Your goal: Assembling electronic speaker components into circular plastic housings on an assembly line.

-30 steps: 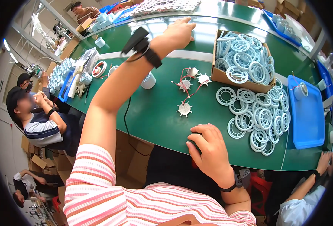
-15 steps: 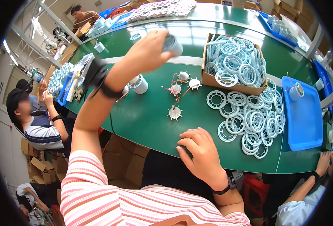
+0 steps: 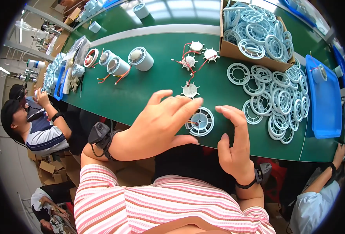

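Note:
Near the front edge of the green table, a round light-blue part with a spoked face and a short orange wire sits between my hands. My left hand is open at its left side, fingers spread past its upper edge and thumb by its lower edge; part of the rim is hidden behind the hand. To the right, my right hand is open too, fingers apart and raised, holding nothing. Just beyond lies a white spoked disc, wired to several similar white discs.
At left stand three light-blue cylinders with wires. A cardboard box of light-blue rings is at back right, loose rings before it. A blue tray lies farther right. Another cylinder stands beyond the pale strip. Co-workers sit left and right.
My left hand, earlier reaching far out with a light-blue cylinder, has come back near the front edge. The spoked round part is now between my hands. The view has shifted.

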The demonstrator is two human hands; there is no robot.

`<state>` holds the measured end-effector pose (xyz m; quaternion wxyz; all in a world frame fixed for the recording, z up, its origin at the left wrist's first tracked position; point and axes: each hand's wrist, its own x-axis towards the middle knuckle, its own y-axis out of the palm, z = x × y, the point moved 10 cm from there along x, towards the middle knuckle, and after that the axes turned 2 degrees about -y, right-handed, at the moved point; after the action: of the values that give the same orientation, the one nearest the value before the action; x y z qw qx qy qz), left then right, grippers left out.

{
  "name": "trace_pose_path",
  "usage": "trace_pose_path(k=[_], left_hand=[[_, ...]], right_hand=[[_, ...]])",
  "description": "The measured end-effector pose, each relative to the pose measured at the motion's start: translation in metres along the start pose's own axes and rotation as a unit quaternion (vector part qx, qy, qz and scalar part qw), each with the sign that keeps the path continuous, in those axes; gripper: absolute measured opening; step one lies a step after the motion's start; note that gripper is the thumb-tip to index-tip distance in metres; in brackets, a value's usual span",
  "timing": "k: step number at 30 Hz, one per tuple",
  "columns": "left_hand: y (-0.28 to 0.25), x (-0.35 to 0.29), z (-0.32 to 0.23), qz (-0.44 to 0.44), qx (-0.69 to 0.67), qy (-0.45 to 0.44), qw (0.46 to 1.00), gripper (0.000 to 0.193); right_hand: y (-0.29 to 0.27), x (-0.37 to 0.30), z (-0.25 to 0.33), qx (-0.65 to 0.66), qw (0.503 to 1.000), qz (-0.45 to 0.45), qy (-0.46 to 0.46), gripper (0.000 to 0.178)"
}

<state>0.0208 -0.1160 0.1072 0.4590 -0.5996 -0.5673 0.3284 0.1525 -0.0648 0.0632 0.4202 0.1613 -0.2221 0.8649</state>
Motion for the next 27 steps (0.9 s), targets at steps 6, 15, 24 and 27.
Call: trace_pose_path(k=[6, 15, 24, 27], left_hand=[[-0.016, -0.013, -0.002, -0.008, 0.043, 0.032, 0.999, 0.037], [0.004, -0.029, -0.006, 0.009, -0.018, 0.098, 0.995, 0.01], [0.006, -0.008, 0.032, 0.028, -0.186, 0.045, 0.981, 0.008], [0.002, 0.012, 0.056, -0.002, -0.21, -0.042, 0.977, 0.013]], right_hand=[[0.021, 0.009, 0.02, -0.027, 0.998, 0.051, -0.009, 0.07], [0.042, 0.017, 0.019, -0.092, 0.988, 0.098, -0.073, 0.071], [0.035, 0.014, 0.016, -0.097, 0.992, 0.059, -0.057, 0.066], [0.036, 0.011, 0.014, -0.103, 0.991, 0.052, -0.062, 0.064]])
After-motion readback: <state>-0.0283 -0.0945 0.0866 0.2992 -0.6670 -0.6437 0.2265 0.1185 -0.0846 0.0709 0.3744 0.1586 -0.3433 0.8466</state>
